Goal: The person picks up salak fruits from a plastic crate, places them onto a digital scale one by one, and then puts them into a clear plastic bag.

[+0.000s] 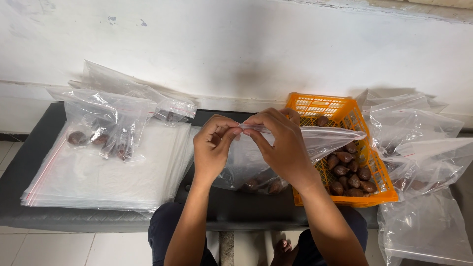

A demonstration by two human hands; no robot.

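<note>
Here, L hand [213, 148] & R hand [280, 143] pinch the bag [322, 139] at its top seal; film looks thin, floppy, slick, w/ fruit weight low, so grip the stiff strip.

**Clear zip bag held at centre**

The clear plastic zip bag [295, 148] hangs upright at scene centre, its top edge pinched flat and level. A few brown, scaly snake fruits [263, 185] sit bunched at its sagging bottom.
</note>
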